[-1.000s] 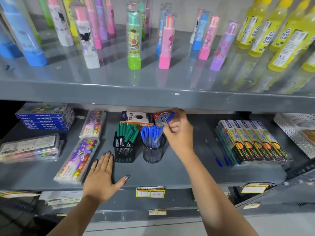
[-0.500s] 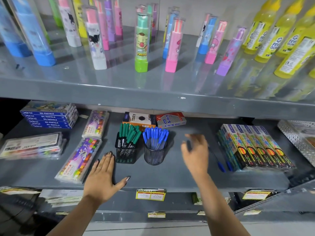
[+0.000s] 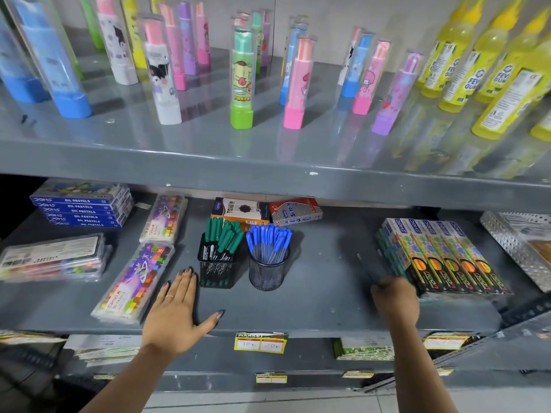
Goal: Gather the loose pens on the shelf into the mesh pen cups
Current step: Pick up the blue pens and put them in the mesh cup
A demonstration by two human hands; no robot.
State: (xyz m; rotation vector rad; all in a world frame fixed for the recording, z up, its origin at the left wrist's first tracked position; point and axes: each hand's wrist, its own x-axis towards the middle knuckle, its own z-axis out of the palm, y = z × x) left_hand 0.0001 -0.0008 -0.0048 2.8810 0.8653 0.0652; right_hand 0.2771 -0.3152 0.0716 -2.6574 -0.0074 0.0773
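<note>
Two black mesh cups stand mid-shelf: a square cup (image 3: pixel 216 274) full of green pens (image 3: pixel 223 236) and a round cup (image 3: pixel 267 277) full of blue pens (image 3: pixel 268 241). A loose pen (image 3: pixel 366 268) lies slanted on the shelf right of the cups, beside the neon pencil boxes (image 3: pixel 441 257). My right hand (image 3: pixel 395 304) is curled over that pen's near end, blurred, fingers closed on it. My left hand (image 3: pixel 176 312) rests flat and spread on the shelf front, just left of the square cup, holding nothing.
Two pen cartons (image 3: pixel 268 211) sit behind the cups. Crayon packs (image 3: pixel 134 281) and oil pastel boxes (image 3: pixel 83 207) fill the left side. A perforated metal tray (image 3: pixel 515 251) is at far right. The upper shelf (image 3: pixel 268 171) overhangs, carrying upright tubes and yellow gum bottles.
My right hand left the round cup after dropping a blue pen in, swept right and down along the shelf, and closed over the loose pen. My left hand stayed put.
</note>
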